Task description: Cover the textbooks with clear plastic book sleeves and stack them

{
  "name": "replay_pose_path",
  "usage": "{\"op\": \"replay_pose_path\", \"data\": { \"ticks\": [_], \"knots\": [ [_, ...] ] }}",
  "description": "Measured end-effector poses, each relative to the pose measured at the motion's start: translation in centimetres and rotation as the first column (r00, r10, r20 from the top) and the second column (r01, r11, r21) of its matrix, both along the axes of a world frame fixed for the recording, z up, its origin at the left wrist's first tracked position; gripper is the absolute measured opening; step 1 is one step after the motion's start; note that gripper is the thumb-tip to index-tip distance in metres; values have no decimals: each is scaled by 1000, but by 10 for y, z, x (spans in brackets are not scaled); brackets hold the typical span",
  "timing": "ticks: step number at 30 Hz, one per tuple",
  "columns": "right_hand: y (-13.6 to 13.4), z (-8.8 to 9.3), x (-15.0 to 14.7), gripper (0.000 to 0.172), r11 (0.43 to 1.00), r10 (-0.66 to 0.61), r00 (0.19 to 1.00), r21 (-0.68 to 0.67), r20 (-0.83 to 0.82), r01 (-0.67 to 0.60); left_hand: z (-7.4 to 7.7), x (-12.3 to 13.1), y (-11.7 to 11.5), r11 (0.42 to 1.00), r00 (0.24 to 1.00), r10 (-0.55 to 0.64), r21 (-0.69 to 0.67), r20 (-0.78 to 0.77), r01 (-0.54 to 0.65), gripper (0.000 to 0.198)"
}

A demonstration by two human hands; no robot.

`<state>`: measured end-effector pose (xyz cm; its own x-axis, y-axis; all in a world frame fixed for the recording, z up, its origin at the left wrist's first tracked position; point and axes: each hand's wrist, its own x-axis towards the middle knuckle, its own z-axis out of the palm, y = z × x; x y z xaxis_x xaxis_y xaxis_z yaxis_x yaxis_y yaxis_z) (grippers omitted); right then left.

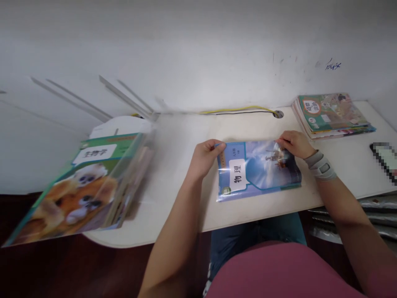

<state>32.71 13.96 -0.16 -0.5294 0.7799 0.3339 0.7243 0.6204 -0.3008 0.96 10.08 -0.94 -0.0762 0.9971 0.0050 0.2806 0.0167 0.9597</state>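
Observation:
A blue physics textbook [260,169] with a ship on its cover lies sideways in front of me, in a shiny clear wrap. At its upper left corner, my left hand [206,157] pinches the edge between thumb and fingers. My right hand [294,143], with a grey band on the wrist, grips the far edge near the upper right corner. Both hands are closed on the book, which rests on or just above the white table [180,165]; I cannot tell which.
At left, a stack of books topped by a green biology textbook [89,186] overhangs the table edge. Another book stack [331,116] stands at the back right, near a phone-like device [384,159]. A yellow cable [235,109] runs along the wall to a hole.

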Motion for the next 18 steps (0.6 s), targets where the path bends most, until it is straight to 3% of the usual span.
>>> {"op": "replay_pose_path", "data": {
  "ticks": [4,7,10,13,15,18],
  "knots": [
    [5,1,4,48,990,-132,982,-75,-137,123,-8,4,8,996,992,75,-60,101,-69,25],
    [15,-3,13,46,964,-180,953,-238,-244,121,-13,7,14,985,985,144,-108,93,-134,25],
    [24,-9,19,47,890,-223,939,-448,-261,87,-17,7,19,980,982,151,-109,-113,-163,24],
    [29,-15,17,47,802,-384,916,-535,-118,267,-19,6,23,984,898,114,-75,-425,-160,29],
    [30,-17,10,48,772,-459,888,-484,23,411,-18,7,23,984,810,58,-105,-583,-146,33],
    [30,-18,-1,45,793,-478,848,-302,231,529,-14,13,20,968,677,20,-154,-736,-196,33]
  ]
}}
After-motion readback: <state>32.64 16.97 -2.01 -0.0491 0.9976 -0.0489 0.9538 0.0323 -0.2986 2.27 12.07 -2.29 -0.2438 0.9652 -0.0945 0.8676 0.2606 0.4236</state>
